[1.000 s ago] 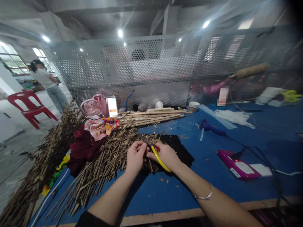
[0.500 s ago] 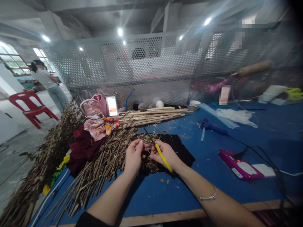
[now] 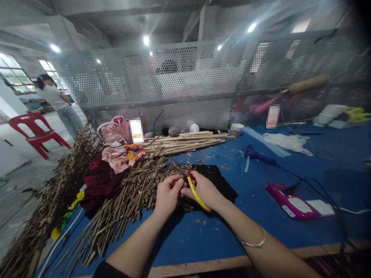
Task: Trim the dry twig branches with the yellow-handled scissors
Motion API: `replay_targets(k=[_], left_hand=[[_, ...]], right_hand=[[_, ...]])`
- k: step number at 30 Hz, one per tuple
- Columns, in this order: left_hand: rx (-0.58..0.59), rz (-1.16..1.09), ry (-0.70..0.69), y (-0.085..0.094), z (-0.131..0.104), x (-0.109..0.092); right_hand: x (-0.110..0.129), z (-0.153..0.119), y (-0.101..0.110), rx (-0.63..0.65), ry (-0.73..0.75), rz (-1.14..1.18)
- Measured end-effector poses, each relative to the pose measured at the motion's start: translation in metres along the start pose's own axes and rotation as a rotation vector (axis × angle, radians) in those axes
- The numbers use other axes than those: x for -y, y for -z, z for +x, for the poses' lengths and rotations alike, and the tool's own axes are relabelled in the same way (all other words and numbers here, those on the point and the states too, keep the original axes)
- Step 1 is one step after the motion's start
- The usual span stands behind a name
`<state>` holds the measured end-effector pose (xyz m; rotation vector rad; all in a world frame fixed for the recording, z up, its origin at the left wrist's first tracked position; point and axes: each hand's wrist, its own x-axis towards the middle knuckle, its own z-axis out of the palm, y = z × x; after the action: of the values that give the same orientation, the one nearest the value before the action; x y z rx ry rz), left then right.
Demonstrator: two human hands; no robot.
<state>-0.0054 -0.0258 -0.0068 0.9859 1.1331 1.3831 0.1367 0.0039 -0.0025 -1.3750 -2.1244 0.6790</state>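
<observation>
My right hand (image 3: 203, 191) is wrapped round a pair of scissors (image 3: 198, 197) with yellow-and-red handles, their dark blades pointing up and to the left. Close beside it, my left hand (image 3: 169, 194) is closed, thumb and fingers pinched together; whatever lies between them is too small or hidden to name. Both hands hover over a pile of dried plant stems (image 3: 136, 189) with brown withered leaves. Beneath part of the pile lies a black cloth (image 3: 224, 185) on the blue table (image 3: 220, 235).
A hot glue gun (image 3: 261, 155) and a magenta device (image 3: 292, 202) with cables lie at the right. Pale sticks (image 3: 188, 143) lie at the back, before a perforated metal screen (image 3: 139, 85). A maroon cloth (image 3: 101, 179) lies left; a person (image 3: 55, 96) stands beyond a red chair (image 3: 37, 133).
My two hands have drawn closer, their fingertips now nearly meeting. The scissors have turned so the blades lean further left and the red handle part shows.
</observation>
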Motion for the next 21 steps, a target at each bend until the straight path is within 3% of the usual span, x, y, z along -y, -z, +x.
replay_targets(k=[12, 21], left_hand=[[0.158, 0.088, -0.023, -0.0009, -0.0017, 0.0017], [0.17, 0.136, -0.043, 0.0007, -0.0032, -0.0002]], right_hand=[[-0.0003, 0.0, -0.0016, -0.063, 0.097, -0.108], [0.0018, -0.0005, -0.0005, -0.038, 0.008, -0.126]])
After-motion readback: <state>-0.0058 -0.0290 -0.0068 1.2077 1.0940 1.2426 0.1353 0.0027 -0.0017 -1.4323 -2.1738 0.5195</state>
